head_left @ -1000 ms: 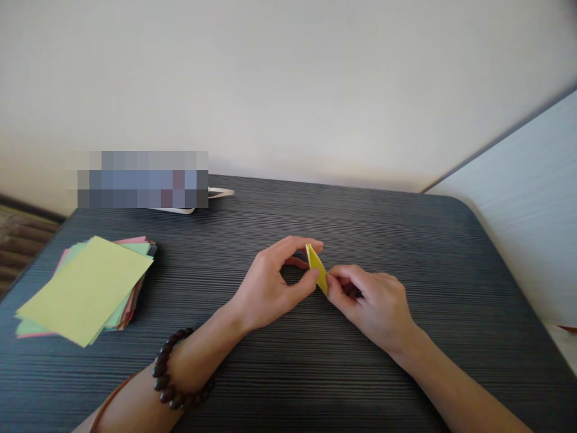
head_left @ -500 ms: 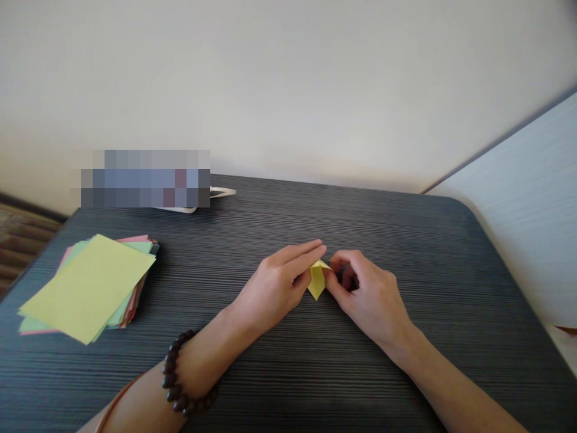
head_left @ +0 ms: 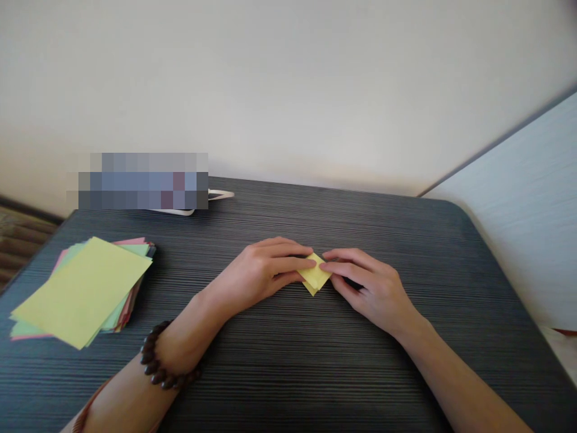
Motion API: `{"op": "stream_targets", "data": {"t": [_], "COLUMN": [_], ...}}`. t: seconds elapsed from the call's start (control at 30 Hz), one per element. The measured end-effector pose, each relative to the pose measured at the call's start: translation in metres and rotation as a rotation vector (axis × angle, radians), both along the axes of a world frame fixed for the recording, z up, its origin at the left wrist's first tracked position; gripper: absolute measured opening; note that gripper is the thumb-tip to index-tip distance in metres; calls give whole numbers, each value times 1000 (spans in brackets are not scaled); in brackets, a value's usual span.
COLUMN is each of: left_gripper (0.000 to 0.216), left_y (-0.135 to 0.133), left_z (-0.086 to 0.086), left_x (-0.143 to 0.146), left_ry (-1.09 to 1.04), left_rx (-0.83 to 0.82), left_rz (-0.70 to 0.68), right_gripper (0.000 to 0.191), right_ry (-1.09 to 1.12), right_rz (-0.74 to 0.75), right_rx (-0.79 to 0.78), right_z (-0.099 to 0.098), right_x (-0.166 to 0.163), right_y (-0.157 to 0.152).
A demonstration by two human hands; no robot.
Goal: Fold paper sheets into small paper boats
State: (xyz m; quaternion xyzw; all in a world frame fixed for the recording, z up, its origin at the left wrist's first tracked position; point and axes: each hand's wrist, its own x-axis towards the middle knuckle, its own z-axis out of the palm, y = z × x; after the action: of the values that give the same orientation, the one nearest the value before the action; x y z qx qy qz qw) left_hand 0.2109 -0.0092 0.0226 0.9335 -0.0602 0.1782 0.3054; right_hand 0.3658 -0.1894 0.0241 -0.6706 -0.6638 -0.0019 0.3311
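Two-handed, gripping a small, folded yellow paper (head_left: 317, 278) near the middle of the desk (head_left: 288, 373): held narrowly at one side by the left hand (head_left: 256, 270), at the other by the right hand (head_left: 376, 294). Well apart from the yellow-topped stack (head_left: 83, 291) at left.

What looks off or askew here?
The paper stack on the left is untidy: its sheets lie at different angles, corners sticking out. Behind it, a pixelated patch blocks the view. No spill visible.
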Motion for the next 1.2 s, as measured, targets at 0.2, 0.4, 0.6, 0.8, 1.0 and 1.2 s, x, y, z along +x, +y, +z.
{"op": "stream_targets", "data": {"t": [0.2,0.4,0.6,0.8,1.0,1.2], "left_gripper": [29,22,23,25,26,26], "left_y": [5,2,0,-1,-2,-4], "left_z": [2,1,-1,0,0,-1], "left_x": [0,1,2,2,2,2], "left_ry": [34,38,10,43,41,52], "left_rx": [34,58,71,117,142,177], "left_rz": [-33,-1,44,69,85,122], "right_gripper": [25,27,26,25,24,24], "right_ry": [-50,-59,-107,-142,-131,-149], "right_rz": [29,38,21,-8,-12,-28], "right_rx": [-30,-48,-53,-56,-54,-72], "right_z": [1,6,7,4,1,0], "right_x": [2,-2,-3,-2,-1,-3], "right_y": [-1,-1,0,1,0,0]}}
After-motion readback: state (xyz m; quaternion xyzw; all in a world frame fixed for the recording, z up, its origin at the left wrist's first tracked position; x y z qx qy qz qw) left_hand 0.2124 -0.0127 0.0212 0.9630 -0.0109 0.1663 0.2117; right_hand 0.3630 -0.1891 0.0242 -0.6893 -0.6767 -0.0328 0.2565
